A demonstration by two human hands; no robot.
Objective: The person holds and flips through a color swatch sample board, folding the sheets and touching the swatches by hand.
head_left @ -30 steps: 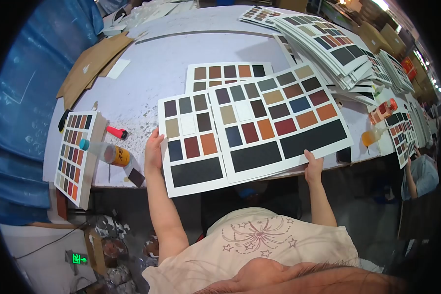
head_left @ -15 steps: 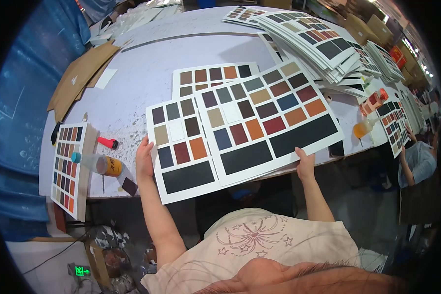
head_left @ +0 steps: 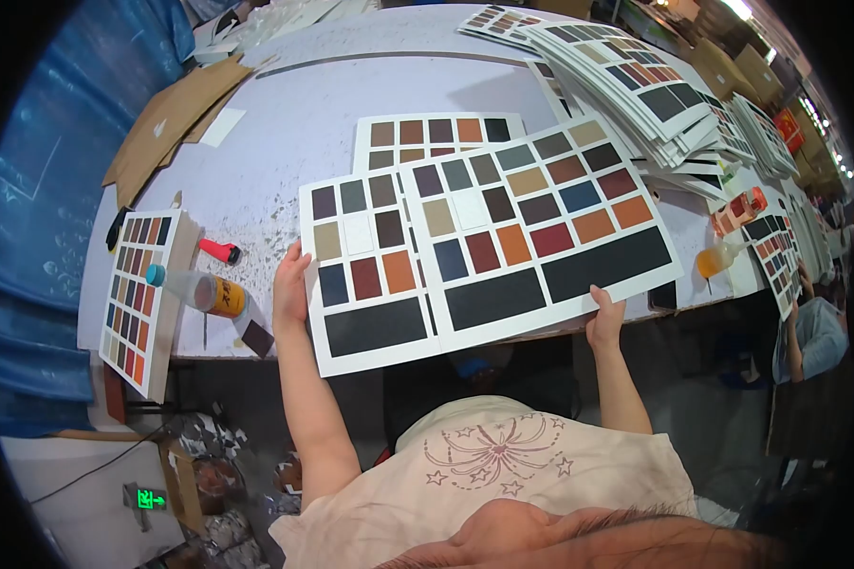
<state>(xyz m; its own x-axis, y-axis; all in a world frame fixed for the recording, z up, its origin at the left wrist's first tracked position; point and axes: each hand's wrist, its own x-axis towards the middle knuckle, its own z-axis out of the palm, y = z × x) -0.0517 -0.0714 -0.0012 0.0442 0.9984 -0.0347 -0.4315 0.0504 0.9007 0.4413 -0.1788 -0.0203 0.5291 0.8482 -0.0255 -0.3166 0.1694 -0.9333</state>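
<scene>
Two white colour swatch cards are held overlapped over the table's near edge. My left hand [head_left: 292, 282] grips the left edge of the left swatch card [head_left: 359, 356]; its fingers are partly behind the card. My right hand [head_left: 604, 316] pinches the lower edge of the right swatch card [head_left: 550, 313], thumb on top and fingers hidden beneath. The right card lies over the left one. Both bear rows of coloured squares, a blank white square and wide black blocks along the bottom. Behind them on the table lies another swatch card [head_left: 436, 131], partly covered.
At left are a stack of swatch cards [head_left: 142, 294], a bottle [head_left: 199, 290], a red-and-black tool [head_left: 220, 251] and brown paper [head_left: 176, 123]. A tall swatch-card pile [head_left: 626, 81] stands back right, near an orange bottle [head_left: 714, 260]. Another person [head_left: 816, 332] holds a card at far right.
The table and things on it sit slightly further right in view. The left card's right edge has shifted a little against the right card; both hands keep their hold.
</scene>
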